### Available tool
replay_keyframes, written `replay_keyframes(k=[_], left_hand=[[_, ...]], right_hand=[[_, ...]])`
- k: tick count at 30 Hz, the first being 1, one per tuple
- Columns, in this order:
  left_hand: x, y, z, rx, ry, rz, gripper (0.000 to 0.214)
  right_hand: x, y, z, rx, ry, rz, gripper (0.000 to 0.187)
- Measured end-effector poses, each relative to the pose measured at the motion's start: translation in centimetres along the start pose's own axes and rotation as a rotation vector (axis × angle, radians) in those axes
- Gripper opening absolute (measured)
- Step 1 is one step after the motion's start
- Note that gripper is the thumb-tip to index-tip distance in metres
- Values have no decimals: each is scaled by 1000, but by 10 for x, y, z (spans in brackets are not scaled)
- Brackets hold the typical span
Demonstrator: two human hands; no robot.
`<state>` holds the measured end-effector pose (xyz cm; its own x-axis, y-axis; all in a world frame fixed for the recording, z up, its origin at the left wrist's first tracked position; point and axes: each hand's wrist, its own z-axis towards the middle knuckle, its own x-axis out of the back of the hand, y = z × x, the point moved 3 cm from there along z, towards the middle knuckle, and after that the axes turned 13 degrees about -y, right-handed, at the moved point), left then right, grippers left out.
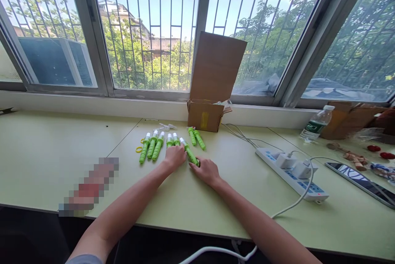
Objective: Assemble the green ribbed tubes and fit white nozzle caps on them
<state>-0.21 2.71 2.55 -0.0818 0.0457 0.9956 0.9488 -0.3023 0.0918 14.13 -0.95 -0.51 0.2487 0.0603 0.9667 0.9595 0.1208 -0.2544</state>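
Several green ribbed sticks with clear and white tips lie in a loose row on the pale green table point(240, 198). My left hand point(175, 156) is closed over the lower part of the middle sticks, its fingertips partly hidden. Just to its right, a slanted green stick point(190, 154) lies against its fingers. My right hand point(207, 171) pinches the near end of that slanted stick. Left of my hands are three more green sticks point(151, 147), beside yellow rings point(138, 149). Farther back, two green sticks point(196, 138) rest near the cardboard box.
An open cardboard box point(200, 115) stands by the window, small clear pieces point(167, 126) to its left. On the right are a power strip point(290, 175) with chargers and cables, a phone point(361, 181), a water bottle point(316, 124) and wooden pieces point(354, 159). A blurred patch point(91, 188) covers something at left.
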Motion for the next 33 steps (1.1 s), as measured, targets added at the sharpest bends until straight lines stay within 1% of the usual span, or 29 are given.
replay_keyframes(k=[8, 11, 14, 18, 21, 27, 30, 33], left_hand=[[-1, -1, 0, -26, 37, -23, 37], [-1, -1, 1, -28, 28, -32, 37], [-1, -2, 2, -24, 18, -35, 37], [-2, -3, 3, -28, 24, -22, 37], [-3, -3, 4, -31, 34, -3, 35], [2, -8, 6, -22, 110, 0, 37], [11, -19, 10, 24, 165, -26, 38], [21, -39, 12, 129, 247, -44, 38]], right_hand=[[2, 0, -1, 158, -8, 170, 57], [2, 0, -2, 233, -8, 208, 57], [1, 2, 1, 281, 1, 208, 54], [-2, 6, 6, 243, 20, 214, 48], [-3, 6, 8, 245, 34, 229, 48], [-2, 6, 7, 227, 55, 269, 46], [-2, 7, 7, 205, 58, 287, 44], [-2, 8, 8, 188, 62, 292, 42]])
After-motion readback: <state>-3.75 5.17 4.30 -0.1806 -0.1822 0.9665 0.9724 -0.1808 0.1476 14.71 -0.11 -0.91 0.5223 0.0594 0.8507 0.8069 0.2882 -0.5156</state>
